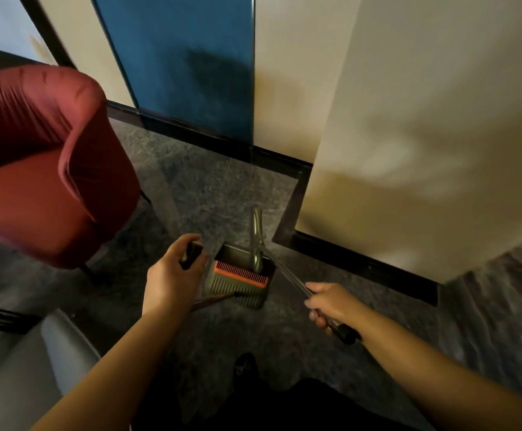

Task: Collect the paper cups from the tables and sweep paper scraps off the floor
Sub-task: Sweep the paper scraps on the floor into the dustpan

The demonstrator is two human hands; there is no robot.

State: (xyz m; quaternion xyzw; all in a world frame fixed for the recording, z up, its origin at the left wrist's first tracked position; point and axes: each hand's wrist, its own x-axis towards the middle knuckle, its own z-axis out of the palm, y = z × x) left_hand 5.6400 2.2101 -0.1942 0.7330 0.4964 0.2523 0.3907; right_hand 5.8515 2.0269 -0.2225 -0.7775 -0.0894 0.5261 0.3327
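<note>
My left hand (pixel 172 275) is curled around the black grip at the top of the dustpan handle (pixel 191 255), thumb and fingers wrapped round it. The thin shaft runs down from below my wrist toward the dustpan (pixel 238 281), an olive-green pan that sits on the dark grey carpet (pixel 210 188) just ahead of my feet. A row of comb teeth with an orange strip crosses its upper edge.

My right hand (pixel 331 304) grips the metal broom handle (pixel 287 273) near its upper end, fingers closed tightly round the shaft, with the black end cap sticking out below my palm. The shaft slants up and to the left from my fist to the broom head (pixel 257 241), which stands in or just behind the open pan (the blur keeps me from telling which).

No paper cups or paper scraps show on the carpet here.

To the left stands a red upholstered armchair (pixel 45 169), well apart from the pan. A grey rounded seat (pixel 35 362) fills the lower left corner. Ahead are a blue wall panel (pixel 185 57) and cream wall sections with a black skirting board, and a cream corner pillar (pixel 433 135) rises on the right, near the broom head. The toe of my dark shoe (pixel 245 365) shows between my forearms.
</note>
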